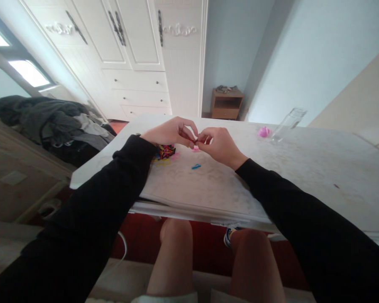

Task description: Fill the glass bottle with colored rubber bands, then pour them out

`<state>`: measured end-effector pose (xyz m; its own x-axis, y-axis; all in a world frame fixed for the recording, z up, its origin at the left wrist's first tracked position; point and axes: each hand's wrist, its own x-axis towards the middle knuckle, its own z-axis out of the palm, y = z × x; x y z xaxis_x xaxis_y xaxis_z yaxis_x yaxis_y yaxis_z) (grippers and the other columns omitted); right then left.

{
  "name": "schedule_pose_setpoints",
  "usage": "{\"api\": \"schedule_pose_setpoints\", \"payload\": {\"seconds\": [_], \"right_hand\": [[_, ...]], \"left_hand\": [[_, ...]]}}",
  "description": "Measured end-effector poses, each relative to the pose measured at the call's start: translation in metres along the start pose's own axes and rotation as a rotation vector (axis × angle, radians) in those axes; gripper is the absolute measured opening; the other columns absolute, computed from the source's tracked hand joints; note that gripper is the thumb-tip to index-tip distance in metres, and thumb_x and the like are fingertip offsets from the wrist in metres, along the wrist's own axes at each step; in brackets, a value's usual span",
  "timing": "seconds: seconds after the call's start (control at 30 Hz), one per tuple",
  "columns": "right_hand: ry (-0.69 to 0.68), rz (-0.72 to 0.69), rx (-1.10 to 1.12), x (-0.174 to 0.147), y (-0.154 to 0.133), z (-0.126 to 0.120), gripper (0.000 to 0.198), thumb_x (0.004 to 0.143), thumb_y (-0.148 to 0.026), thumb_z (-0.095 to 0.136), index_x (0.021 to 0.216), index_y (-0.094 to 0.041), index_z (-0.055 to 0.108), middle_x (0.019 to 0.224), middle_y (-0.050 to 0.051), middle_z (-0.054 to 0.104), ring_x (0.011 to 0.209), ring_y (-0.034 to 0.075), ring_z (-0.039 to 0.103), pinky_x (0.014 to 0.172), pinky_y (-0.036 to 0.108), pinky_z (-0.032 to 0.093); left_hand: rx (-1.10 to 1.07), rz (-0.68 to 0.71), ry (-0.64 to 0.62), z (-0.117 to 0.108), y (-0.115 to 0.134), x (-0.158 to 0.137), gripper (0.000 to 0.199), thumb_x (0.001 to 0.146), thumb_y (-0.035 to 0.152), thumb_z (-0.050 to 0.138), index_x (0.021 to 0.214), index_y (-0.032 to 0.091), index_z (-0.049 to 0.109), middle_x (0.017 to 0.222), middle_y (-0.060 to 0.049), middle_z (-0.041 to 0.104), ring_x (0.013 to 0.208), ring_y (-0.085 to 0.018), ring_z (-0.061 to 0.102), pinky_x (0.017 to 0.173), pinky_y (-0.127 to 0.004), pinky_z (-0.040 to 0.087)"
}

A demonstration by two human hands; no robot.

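Note:
My left hand [180, 131] and my right hand [215, 142] meet above the white table [221, 185]. Their fingertips pinch a small dark piece [196, 141], too tiny and blurred for its kind to show. Just below the fingers lies a little pink piece [196, 149]. Closer to me, a small blue piece with a long narrow shape [196, 166] rests on the tabletop. Beside my left wrist is a pile of small coloured pieces [166, 151], mostly red, black and yellow, partly hidden by the sleeve. Several yellow and pink ones are scattered at its near edge.
Toward the far right, a clear glass bottle [289, 124] leans or lies beside a round pink object [263, 132]. Dark clothes [50, 122] are heaped at the left. A white wardrobe [139, 50] and a small wooden cabinet [226, 103] stand beyond the table.

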<state>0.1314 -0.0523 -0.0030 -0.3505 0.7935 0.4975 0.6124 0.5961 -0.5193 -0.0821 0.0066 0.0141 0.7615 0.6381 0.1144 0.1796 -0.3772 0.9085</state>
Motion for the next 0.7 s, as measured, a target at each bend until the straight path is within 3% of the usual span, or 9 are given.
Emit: {"api": "schedule_pose_setpoints", "payload": {"seconds": [0.53,0.7], "right_hand": [[-0.024,0.037,-0.104,0.003,0.001,-0.016,0.006,0.073,-0.016,0.069,0.068,-0.018,0.071,0.070,0.004,0.071,0.067,0.017,0.059,0.067,0.032,0.042],[-0.239,0.064,-0.112,0.011,0.019,-0.048,0.010,0.069,-0.012,0.073,0.062,-0.018,0.069,0.061,0.000,0.066,0.059,0.014,0.056,0.062,0.032,0.039]], "left_hand": [[0.040,0.005,0.015,-0.003,-0.002,0.000,0.039,0.070,0.033,0.096,0.095,0.014,0.073,0.082,-0.008,0.082,0.082,-0.020,0.082,0.080,-0.029,0.065],[0.040,0.016,0.027,-0.004,-0.005,0.001,0.036,0.070,0.033,0.095,0.092,0.014,0.073,0.082,-0.008,0.082,0.079,-0.019,0.081,0.075,-0.025,0.064]]}}
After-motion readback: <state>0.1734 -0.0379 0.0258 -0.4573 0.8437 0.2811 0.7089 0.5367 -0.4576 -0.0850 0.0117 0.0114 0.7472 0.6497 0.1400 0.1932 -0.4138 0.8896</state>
